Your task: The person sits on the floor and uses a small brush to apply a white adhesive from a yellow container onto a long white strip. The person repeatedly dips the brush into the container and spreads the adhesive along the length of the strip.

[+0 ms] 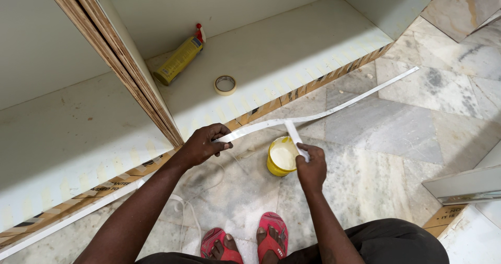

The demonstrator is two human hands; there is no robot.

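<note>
Two hands hold long white edge-band strip [323,112]: left hand [204,145] pinches its near end, right hand [311,166] grips short white spreader [293,133] over yellow glue tub [282,157]; spreader tip hard to see.

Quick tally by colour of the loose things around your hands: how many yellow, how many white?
Yellow: 2, the yellow glue tub and yellow plastic squeeze bottle
White: 2, the long white edge-band strip and small white spreader
Beige: 1, the beige masking tape roll
Total: 5

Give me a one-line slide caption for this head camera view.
Left hand holds a long white edge strip while the right hand brushes it with a small white applicator over a yellow tub of white glue.
</note>
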